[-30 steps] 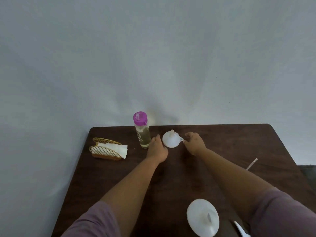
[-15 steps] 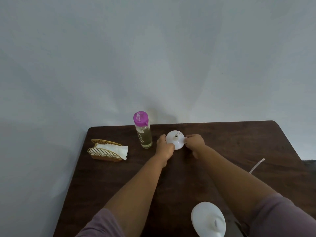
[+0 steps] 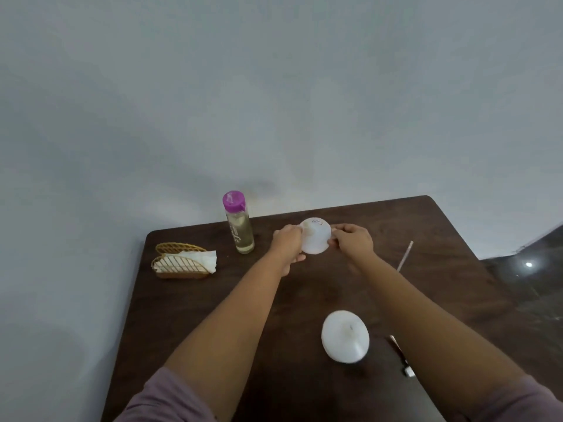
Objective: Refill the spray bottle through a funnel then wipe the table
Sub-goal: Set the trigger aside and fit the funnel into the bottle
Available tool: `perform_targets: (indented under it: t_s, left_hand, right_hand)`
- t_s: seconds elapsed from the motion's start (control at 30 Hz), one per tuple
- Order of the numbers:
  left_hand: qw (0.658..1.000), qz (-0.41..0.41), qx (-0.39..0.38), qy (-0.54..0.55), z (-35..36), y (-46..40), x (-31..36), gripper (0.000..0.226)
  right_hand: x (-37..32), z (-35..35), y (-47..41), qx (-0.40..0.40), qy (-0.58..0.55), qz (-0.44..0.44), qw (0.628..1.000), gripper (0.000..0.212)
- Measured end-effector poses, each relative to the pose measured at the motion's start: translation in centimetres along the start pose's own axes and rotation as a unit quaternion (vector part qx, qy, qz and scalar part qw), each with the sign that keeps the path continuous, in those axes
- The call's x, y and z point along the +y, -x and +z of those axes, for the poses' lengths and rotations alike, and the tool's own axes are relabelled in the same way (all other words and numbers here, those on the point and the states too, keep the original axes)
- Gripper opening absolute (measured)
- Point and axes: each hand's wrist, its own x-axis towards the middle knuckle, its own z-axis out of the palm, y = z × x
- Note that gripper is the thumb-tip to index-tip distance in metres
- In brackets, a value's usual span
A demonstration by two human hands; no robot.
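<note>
A dark brown wooden table [image 3: 213, 324] stands against a pale grey wall [image 3: 274, 86], and both forearms reach out across it from mauve sleeves [image 3: 170, 397]. Near the table's front edge lies a white dome-shaped object [image 3: 345, 336] with a small nub on top; what it is cannot be told. At the far left sits a gold wire napkin holder [image 3: 179, 261] with white tissues [image 3: 202, 258] tucked in it. Just right of that holder a clear bottle [image 3: 240, 229] stands upright, capped in magenta and holding pale yellowish liquid.

The white funnel [image 3: 315, 237] is held between both hands above the table's far middle, to the right of the bottle and apart from it. The left hand [image 3: 288, 243] grips its left side, fingers curled close around the rim near the spout. The right hand [image 3: 353, 242] pinches the right rim, fingers narrowed onto the edge. The funnel is tipped on its side with its spout toward the left hand. A thin pale tube [image 3: 404, 256] lies on the table right of the right hand.
</note>
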Motion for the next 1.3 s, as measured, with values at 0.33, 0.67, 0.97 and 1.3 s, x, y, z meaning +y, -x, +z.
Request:
perform_targets:
  t_s: [0.33, 0.67, 0.97, 1.3]
  left_hand:
    - [0.98, 0.054, 0.011, 0.189, 0.9, 13.0, -2.4, 0.032]
    - [0.962, 0.079, 0.07, 0.252, 4.2, 19.3, -3.6, 0.032]
    - [0.97, 0.094, 0.044, 0.219, 6.0, 21.3, -5.4, 0.025]
    - [0.978, 0.059, 0.067, 0.187, 6.2, 20.1, -7.2, 0.024]
  right_hand:
    - [-1.7, -6.6, 8.8, -0.099, -0.038, -0.102, 0.989, 0.009]
    - [1.0, -11.0, 13.7, -0.099, 0.05, -0.215, 0.97, 0.022]
    - [2.4, -13.0, 14.5, -0.09, 0.01, -0.209, 0.974, 0.009]
    - [4.4, -12.9, 13.9, -0.104, -0.033, -0.123, 0.986, 0.014]
